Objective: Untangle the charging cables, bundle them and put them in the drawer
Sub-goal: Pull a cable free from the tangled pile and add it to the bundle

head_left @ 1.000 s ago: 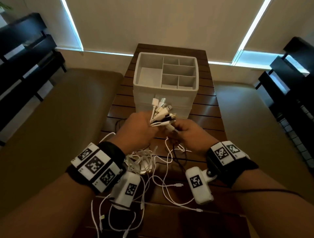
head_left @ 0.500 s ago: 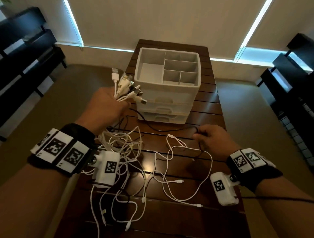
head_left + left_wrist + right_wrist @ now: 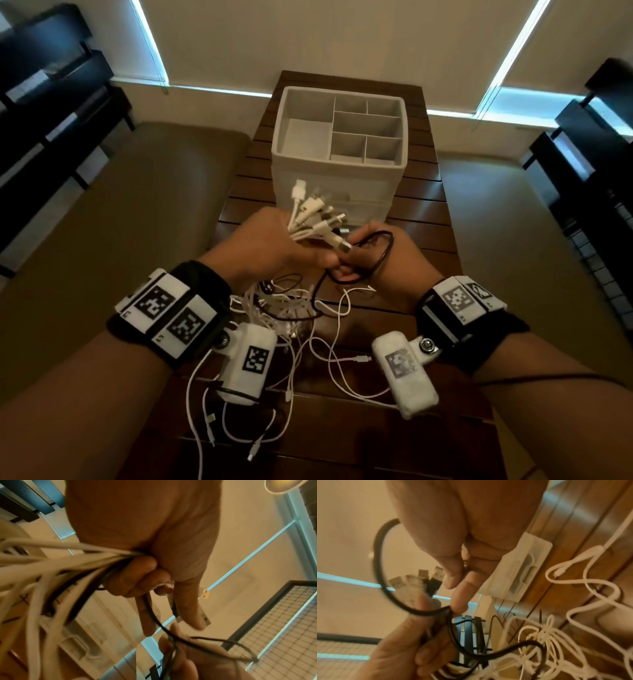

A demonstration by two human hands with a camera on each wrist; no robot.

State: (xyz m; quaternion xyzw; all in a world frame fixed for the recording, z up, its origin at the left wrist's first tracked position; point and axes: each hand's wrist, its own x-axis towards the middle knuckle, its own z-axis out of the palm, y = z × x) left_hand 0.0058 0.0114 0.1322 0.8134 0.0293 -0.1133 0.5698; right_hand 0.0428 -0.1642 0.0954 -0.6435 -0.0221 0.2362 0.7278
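Note:
My left hand (image 3: 274, 240) grips a bunch of mostly white charging cables (image 3: 308, 233) just below their USB plugs (image 3: 318, 209), which fan out upward. The left wrist view shows its fingers (image 3: 130, 577) curled round the white cables (image 3: 51, 563). My right hand (image 3: 400, 263) meets it from the right and holds a loop of black cable (image 3: 383, 253), seen arching past that hand (image 3: 462, 568) as a black loop (image 3: 379, 550). The rest of the tangle (image 3: 284, 308) hangs onto the wooden table (image 3: 421, 212). Behind the hands stands the white drawer unit (image 3: 387, 192), with its drawers shut.
The drawer unit's top tray (image 3: 277, 137) has several empty compartments. Loose white cable ends (image 3: 342, 363) lie on the table between my wrists. Beige cushions (image 3: 137, 222) flank the table, and dark shelving (image 3: 51, 102) stands on both sides.
My left hand swung the plug bunch from the left back to the middle. My right hand rose off the table with the black cable and joined it.

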